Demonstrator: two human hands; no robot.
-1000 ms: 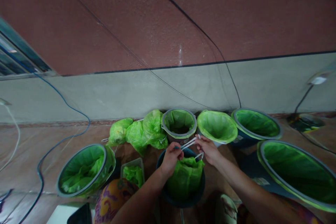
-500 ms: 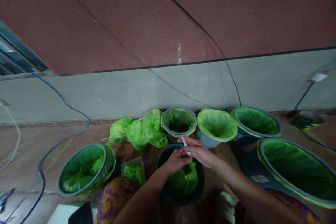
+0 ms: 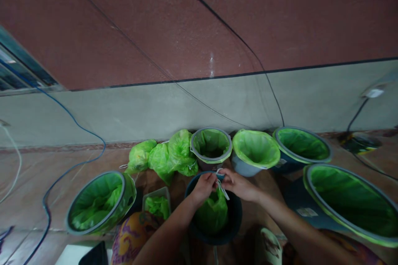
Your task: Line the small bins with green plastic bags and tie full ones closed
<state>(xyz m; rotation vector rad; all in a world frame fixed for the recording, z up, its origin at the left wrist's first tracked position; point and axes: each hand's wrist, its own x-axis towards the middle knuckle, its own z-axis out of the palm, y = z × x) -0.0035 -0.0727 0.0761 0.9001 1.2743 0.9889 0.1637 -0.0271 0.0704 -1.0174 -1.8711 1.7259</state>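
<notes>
My left hand point(image 3: 203, 187) and my right hand point(image 3: 238, 183) meet over a dark blue bin point(image 3: 234, 219) in front of me. Both pinch the white drawstrings point(image 3: 222, 186) of a green bag point(image 3: 213, 213) that sits gathered inside that bin. The fingers of both hands are closed on the strings, which hang in a short loop between them. The bag's mouth is drawn together just under my hands.
Several bins lined with green bags stand around: one at the left point(image 3: 100, 201), a grey one point(image 3: 211, 145), a light green one point(image 3: 255, 150), and two at the right point(image 3: 302, 147) point(image 3: 351, 203). Tied green bags point(image 3: 161, 156) lie by the wall. A blue cable point(image 3: 66, 169) runs over the floor.
A second ago my hands held the strings apart over an open bag. They have come together, and the bag's mouth is now gathered shut beneath them.
</notes>
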